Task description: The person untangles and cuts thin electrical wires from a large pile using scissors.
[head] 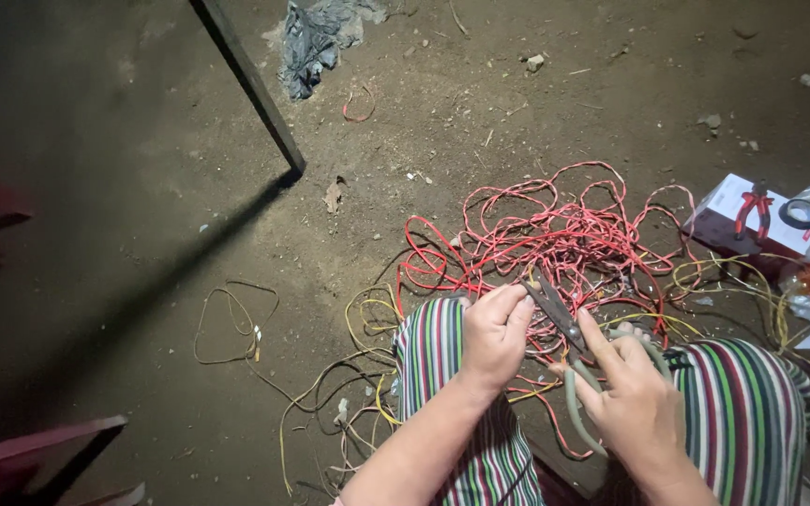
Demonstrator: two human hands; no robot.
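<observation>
The person sits low over a dirt floor, knees in striped cloth. The right hand has its grip closed around the pale green handles of a pair of scissors, forefinger laid along the shank, blades angled up and away toward the left hand. That left grip is pinched narrow on a strand of red wire, right at the blade tips; whether the blades already bite the strand I cannot tell.

Just beyond both grips lies the big red tangle, with loose yellow wire to the left of the left grip and more trailing below it. Well to the right of the right grip sits a box with red pliers on it and a roll of black tape beside them.

To my eye the work goes best with the strand kept taut and close to the blades' pivot, the pinching fingertips kept clear of the edges, and one wire singled out from the knot so nothing else gets nicked.
</observation>
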